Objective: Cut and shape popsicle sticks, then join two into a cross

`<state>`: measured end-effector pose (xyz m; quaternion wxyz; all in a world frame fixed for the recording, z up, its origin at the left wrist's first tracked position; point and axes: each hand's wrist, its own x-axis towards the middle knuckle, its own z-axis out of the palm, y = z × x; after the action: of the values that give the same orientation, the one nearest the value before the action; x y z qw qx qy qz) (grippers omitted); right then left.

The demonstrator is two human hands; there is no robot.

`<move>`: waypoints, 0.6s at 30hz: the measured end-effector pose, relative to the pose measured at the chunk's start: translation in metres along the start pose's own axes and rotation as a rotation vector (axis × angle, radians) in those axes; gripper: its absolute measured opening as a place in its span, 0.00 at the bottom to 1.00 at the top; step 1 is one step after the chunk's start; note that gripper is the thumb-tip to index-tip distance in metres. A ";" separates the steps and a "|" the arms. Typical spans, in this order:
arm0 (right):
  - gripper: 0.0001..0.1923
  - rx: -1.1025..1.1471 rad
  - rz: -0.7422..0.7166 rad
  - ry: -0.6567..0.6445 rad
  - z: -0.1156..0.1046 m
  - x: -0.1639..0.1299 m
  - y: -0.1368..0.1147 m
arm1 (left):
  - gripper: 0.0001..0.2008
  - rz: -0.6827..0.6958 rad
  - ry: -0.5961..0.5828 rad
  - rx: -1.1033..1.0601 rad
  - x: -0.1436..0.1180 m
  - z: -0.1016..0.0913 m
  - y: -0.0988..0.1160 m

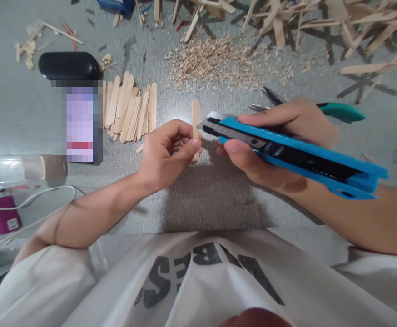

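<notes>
My left hand (pixel 167 152) pinches a wooden craft stick (pixel 196 113) between thumb and fingers, the stick standing lengthwise away from me. My right hand (pixel 270 141) is wrapped round a blue utility knife (pixel 297 156), its blade tip pointing left, close beside the stick's right edge. Whether the blade touches the wood I cannot tell. Behind my left hand lies a bunch of craft sticks (pixel 130 109). Pliers with a green handle (pixel 343 110) lie partly hidden behind my right hand.
Wood shavings (pixel 215 59) are heaped farther back. Loose sticks (pixel 358 22) clutter the back right. A black case (pixel 69 66) and a blurred-out phone (pixel 79 122) lie on the left, near a clear plastic container (pixel 11 170), a purple charger (pixel 2 214) and a white cable (pixel 48 211).
</notes>
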<state>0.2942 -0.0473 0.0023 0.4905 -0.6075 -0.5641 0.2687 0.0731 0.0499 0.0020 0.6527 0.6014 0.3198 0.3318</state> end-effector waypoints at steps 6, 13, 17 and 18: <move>0.12 0.136 0.038 0.067 0.002 0.008 -0.017 | 0.25 0.009 -0.017 -0.015 0.000 -0.001 -0.002; 0.17 0.455 0.305 0.103 0.013 0.012 -0.030 | 0.23 0.001 -0.020 -0.036 -0.001 0.000 -0.002; 0.16 0.408 0.311 0.087 0.007 0.012 -0.029 | 0.21 -0.005 0.006 -0.019 -0.001 0.001 -0.002; 0.15 0.399 0.327 0.070 0.003 0.012 -0.028 | 0.20 -0.008 0.017 -0.009 -0.002 0.001 -0.002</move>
<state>0.2820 -0.0385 0.0291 0.5698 -0.5907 -0.3769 0.4293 0.0731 0.0479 0.0003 0.6542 0.5942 0.3262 0.3355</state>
